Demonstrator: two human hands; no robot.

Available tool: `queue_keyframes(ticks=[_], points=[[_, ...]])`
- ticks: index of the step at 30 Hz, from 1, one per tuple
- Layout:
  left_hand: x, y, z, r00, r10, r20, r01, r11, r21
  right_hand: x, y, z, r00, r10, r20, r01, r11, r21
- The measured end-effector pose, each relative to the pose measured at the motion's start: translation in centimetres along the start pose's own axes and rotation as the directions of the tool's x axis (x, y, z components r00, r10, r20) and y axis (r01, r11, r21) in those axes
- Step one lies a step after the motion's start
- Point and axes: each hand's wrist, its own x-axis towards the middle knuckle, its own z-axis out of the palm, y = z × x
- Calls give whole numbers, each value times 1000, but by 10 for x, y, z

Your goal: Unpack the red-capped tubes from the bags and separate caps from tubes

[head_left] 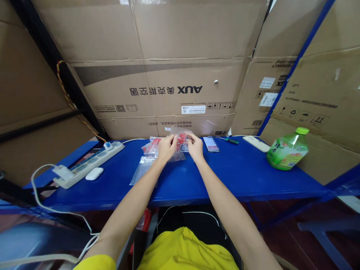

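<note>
A cardboard panel (174,71) reading "AUX 奥克斯空调" upside down stands behind the blue table (230,180). There the left hand (167,147) and right hand (195,147) pinch a clear bag (179,148) of red pieces (182,136), its handling seemingly unfinished; nearby lie an apparently unfilled zip bag (143,171) and another red-filled packet (151,147).

Upside-down lettering (190,90), "AUX" and the Chinese "奥克斯空调", marks the back cardboard panel (168,75); a white sticker (193,109) low on it bears the number "25" (its finer print is too small to read), between a QR code (120,108) and a row of handling symbols (221,105); "AUX" recurs on the neighbouring cardboard (246,90); the right-hand cardboard (332,86) carries "QTY", a recycling sign (293,111), an umbrella (306,115) and paired arrows (319,120)
</note>
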Motion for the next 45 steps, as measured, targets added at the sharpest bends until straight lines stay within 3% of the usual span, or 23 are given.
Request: queue_keyframes(ticks=[2,4,7,10,13,18,21,27,31,36,41,45], points=[[0,-3,6,988,-133,84,142,982,-121,2,0,0,999,13,-40,-6,988,153],[-1,-7,14,943,-264,204,315,907,-279,2,0,1,999,31,-41,-18,958,285],[1,-7,25,871,-401,283,490,670,-558,2,-1,4,999,50,-16,-40,927,372],[3,-3,28,853,-450,263,459,409,-789,0,-5,8,998,58,13,-59,931,360],[4,0,26,854,-462,237,404,304,-863,-2,-10,8,999,32,40,-43,952,304],[3,-3,26,839,-506,200,391,306,-868,-5,-15,-2,998,-71,-1,71,997,-25],[3,-6,27,847,-508,160,362,330,-872,-3,-11,-5,999,-27,33,31,991,-132],[4,-13,25,857,-487,168,388,395,-832,-1,0,2,976,137,166,-158,980,119],[3,-16,26,854,-489,180,410,418,-811,-1,3,1,986,118,121,-128,989,76],[3,-18,25,845,-488,219,427,369,-825,0,2,-1,989,84,120,-92,994,62],[4,-20,21,823,-503,264,447,286,-848,1,1,-1,986,49,157,-82,974,213],[4,-20,20,825,-503,257,438,284,-853,2,0,-2,972,86,218,-142,957,252]])
